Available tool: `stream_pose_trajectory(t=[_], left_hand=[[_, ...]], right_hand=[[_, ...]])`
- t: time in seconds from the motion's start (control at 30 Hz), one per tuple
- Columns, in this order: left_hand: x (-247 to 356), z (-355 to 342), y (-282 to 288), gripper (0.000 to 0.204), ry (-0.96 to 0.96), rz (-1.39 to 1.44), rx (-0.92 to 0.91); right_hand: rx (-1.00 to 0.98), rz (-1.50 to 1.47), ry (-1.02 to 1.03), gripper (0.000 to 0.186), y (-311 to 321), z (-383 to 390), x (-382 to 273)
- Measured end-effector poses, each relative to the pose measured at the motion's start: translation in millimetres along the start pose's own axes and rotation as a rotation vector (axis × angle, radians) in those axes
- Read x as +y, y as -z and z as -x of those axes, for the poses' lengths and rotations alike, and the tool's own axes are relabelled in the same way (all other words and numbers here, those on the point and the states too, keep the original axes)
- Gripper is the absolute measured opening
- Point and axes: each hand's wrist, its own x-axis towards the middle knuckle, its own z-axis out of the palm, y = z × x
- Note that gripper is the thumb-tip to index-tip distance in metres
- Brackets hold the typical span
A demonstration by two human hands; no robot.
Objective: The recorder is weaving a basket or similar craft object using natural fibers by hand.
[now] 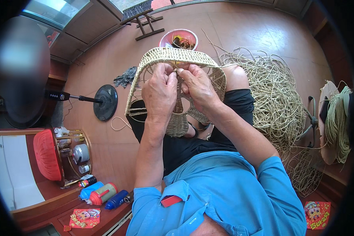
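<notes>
Across my knees rests a partly woven piece of pale straw-coloured cord [177, 52], with a thick braided rim and an open frame showing gaps. My left hand [160, 89] is closed, thumb and fingers pinching a bit of cord just below the middle of the rim. Close beside it, my right hand [196, 83] pinches at the same spot, the fingertips of both almost touching. The exact strand between them is too small to make out. Below the hands hangs a densely woven panel [178, 125], partly hidden by my left wrist.
A big tangled heap of cord [273, 94] lies to the right, beside a hanging coil [338, 124]. Ahead stand a pink basin [163, 41] and a wooden stool [145, 24]. On the left are a standing fan [105, 103], a grey cloth [126, 77] and several bottles [105, 194].
</notes>
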Motion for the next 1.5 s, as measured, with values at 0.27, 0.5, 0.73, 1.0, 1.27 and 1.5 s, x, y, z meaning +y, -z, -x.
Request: stream_pose_trajectory(t=[0.27,0.5,0.73,1.0,1.27,1.5], left_hand=[[7.8,-8.3,5.9,0.014,-0.43,-0.333,0.094],[3.6,6.1,-4.2,0.022,-0.525,-0.473,0.021],[1.4,4.4,0.4,0.029,-0.528,-0.309,0.014],[-2.9,4.5,-5.1,0.042,-0.479,-0.051,0.06],[-15.3,23.4,6.8,0.031,-0.436,-0.051,0.095],[-55.5,42.4,46.9,0.007,-0.345,-0.272,0.125]], right_hand=[[-0.022,0.03,0.033,0.023,4.3,-2.1,2.7],[0.013,0.076,0.062,0.021,7.6,3.4,17.3],[0.023,0.131,0.091,0.021,13.4,0.8,20.9],[0.006,0.238,0.258,0.024,14.5,-2.0,25.7],[0.145,0.737,0.582,0.03,11.9,17.5,18.4],[0.043,1.223,1.079,0.037,13.7,13.2,10.5]])
